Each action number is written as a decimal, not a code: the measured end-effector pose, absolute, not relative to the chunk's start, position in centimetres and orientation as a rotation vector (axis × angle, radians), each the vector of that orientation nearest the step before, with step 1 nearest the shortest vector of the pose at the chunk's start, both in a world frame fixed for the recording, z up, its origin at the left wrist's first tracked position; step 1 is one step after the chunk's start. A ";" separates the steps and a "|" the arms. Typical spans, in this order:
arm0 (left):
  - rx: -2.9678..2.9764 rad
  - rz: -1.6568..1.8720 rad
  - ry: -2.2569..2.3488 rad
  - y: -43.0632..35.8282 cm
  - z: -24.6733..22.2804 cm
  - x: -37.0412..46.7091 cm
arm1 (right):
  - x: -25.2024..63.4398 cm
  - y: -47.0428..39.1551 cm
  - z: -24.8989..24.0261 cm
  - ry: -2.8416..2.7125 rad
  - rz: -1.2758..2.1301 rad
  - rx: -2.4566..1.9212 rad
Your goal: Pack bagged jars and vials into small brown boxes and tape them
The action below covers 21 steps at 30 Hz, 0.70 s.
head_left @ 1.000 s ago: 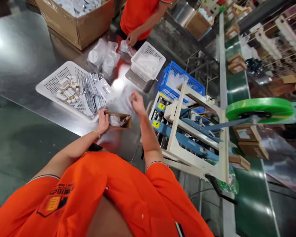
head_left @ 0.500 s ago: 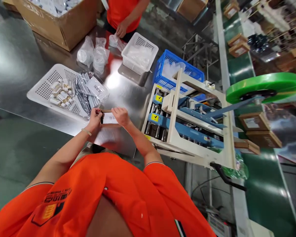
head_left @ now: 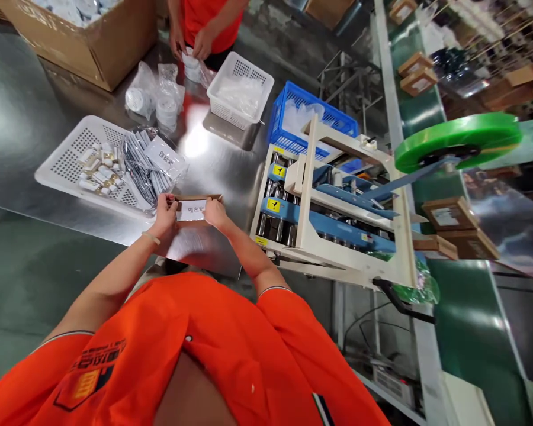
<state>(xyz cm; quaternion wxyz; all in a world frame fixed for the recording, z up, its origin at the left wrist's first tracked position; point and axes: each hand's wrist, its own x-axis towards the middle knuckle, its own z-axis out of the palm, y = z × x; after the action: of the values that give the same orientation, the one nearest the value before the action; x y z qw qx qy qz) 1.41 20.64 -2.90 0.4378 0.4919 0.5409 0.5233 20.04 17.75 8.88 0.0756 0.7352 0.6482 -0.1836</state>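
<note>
A small open cardboard box (head_left: 199, 223) with a white printed packet (head_left: 190, 210) in it lies between my hands at the table's front edge. My left hand (head_left: 166, 212) grips the box's left end, fingers closed. At the right end, my right hand (head_left: 216, 213) is closed with its fingertips on the packet and box edge. Just behind my left hand stands a white basket (head_left: 62, 160) holding small white-capped bottles (head_left: 100, 171) and a pile of flat silvery packets (head_left: 146, 168).
On the steel table (head_left: 231, 165) are a large carton (head_left: 111, 47), bagged white discs (head_left: 166, 103) and a white basket (head_left: 257, 80). A person handles discs at the back. Right are a blue crate (head_left: 278, 127), a taping machine (head_left: 311, 219) and a green tape roll (head_left: 462, 139).
My right hand has moved from the box's upper edge to its right end, baring more of the packet. The other person's two hands now hold discs. The whole view has shifted slightly.
</note>
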 end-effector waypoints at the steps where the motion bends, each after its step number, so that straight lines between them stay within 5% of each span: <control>1: 1.196 1.296 1.351 20.6 -2.8 1.4 | 19.9 17.6 9.1 1.934 -0.527 2.216; 7: 1.090 1.295 1.324 20.3 -2.9 1.2 | 25.1 16.1 11.0 1.922 -0.310 2.510; 10: 1.139 1.240 1.308 20.4 -3.4 0.9 | 27.8 16.2 10.7 1.823 -0.663 2.654; 13: 1.243 1.124 1.317 20.9 -3.6 0.6 | 27.1 17.1 9.1 1.862 -0.980 2.504; 21: 1.807 0.830 1.240 22.1 -3.2 0.9 | 23.3 19.8 7.2 1.922 -0.917 2.159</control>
<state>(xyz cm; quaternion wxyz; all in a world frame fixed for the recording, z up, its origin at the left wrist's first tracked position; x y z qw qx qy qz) 0.92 22.06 -3.19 0.3888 0.7104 0.4874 0.3265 23.31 19.75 7.24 0.0543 0.7108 0.6329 -0.3021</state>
